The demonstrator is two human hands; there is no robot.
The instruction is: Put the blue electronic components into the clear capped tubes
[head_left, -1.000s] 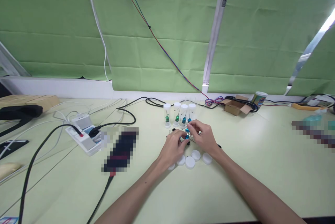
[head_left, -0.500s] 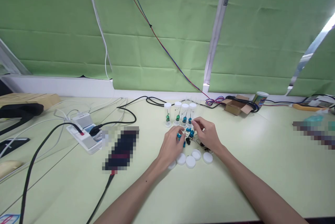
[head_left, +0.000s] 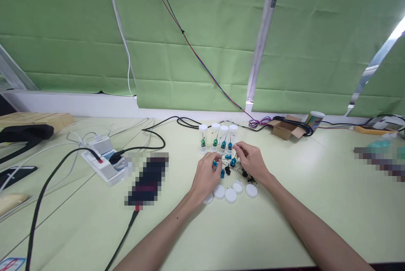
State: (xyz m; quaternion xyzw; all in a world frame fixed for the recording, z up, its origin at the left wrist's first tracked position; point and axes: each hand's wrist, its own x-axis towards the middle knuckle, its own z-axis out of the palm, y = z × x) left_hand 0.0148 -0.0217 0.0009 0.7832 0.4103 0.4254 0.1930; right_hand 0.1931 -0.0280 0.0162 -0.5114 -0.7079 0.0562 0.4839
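My left hand [head_left: 207, 174] curls over the left of a pile of small parts, its fingers closed around a small blue part [head_left: 215, 163]. To the right, my right hand [head_left: 251, 161] pinches the thin stalk of another blue part [head_left: 233, 162], which hangs below the fingertips. Between and beneath the hands lie more blue pieces [head_left: 222, 173], black pieces [head_left: 228, 171] and thin metal rods. Behind them stand several clear tubes [head_left: 203, 140] with white tops, holding green or blue parts with stalks. Several round white caps [head_left: 230, 195] lie in front.
A small open cardboard box [head_left: 284, 131] and a printed can [head_left: 314, 120] stand at the back right by bundled black cable. On the left are a white power strip [head_left: 107, 169] with plugs and a blurred dark device [head_left: 148, 180] on a cable. Green blinds [head_left: 202, 72] hang behind.
The blue part under my right hand has shifted slightly right, and my right fingers now pinch its stalk. My left hand has barely moved.
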